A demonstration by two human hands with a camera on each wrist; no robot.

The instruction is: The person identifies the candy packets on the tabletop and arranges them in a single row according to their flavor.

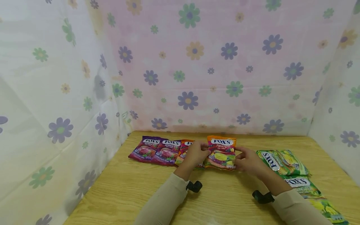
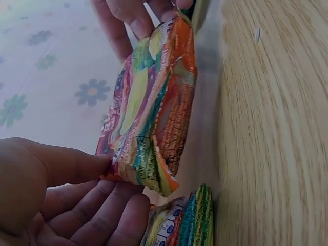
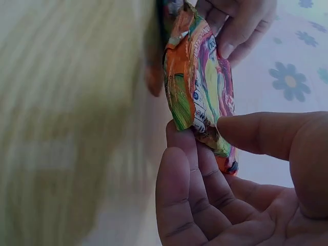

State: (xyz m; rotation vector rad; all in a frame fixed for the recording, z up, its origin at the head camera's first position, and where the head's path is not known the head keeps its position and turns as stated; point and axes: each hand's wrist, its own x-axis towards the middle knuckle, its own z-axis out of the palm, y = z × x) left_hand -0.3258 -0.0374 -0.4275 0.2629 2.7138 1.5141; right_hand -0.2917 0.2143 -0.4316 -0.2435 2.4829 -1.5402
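Note:
An orange Fox's Fruits packet [image 1: 220, 153] is held upright between both hands near the middle of the table. The left hand [image 1: 196, 155] pinches its left edge, thumb in front and fingers behind, as the left wrist view shows at the packet [image 2: 148, 102]. At its right edge the right hand [image 1: 250, 161] pinches with thumb and fingers, seen close in the right wrist view beside the packet [image 3: 202, 77]. Another orange packet [image 1: 182, 151], partly hidden by the left hand, lies beside two purple Berries packets [image 1: 146, 150].
Green Fox's packets [image 1: 284, 162] lie in a column at the right of the wooden table [image 1: 219, 193]. Flower-patterned cloth [image 1: 213, 68] stands behind the table and along both sides. Each wrist carries a black strap mount [image 1: 262, 197].

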